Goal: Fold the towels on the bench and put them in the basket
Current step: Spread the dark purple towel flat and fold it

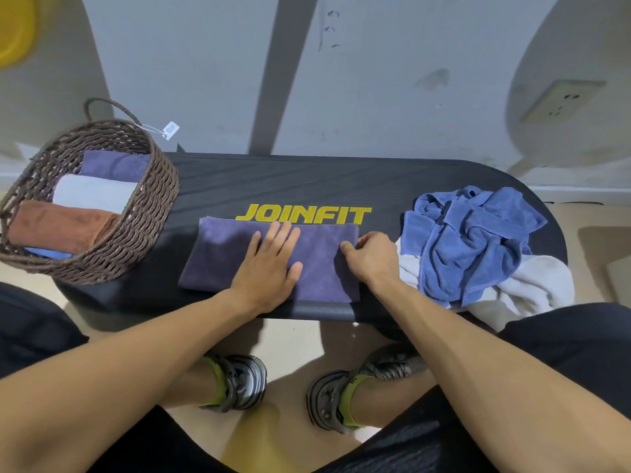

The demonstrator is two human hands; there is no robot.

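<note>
Pressing flat with straight, spread fingers, the left hand (269, 264) lay on the middle of the purple towel (218, 254), which was folded into a rectangle on the dark surface (307, 179) just below the yellow JOINFIT lettering (304, 213); the right hand (368, 257) had its fingers curled at the towel's right edge, pinching the cloth there; just to the right of it a crumpled blue towel (471, 240) sat heaped on a pale grey towel (532, 288) at the right end of the surface; at the left end stood the woven brown basket (150, 213), its handle (102, 105) upright and a white tag (170, 130) hanging from the rim; inside it lay folded towels side by side, a purple one (112, 165) farthest, then a pale grey one (92, 194), a brown one (58, 227), and a sliver of a light blue one (47, 252) nearest.
</note>
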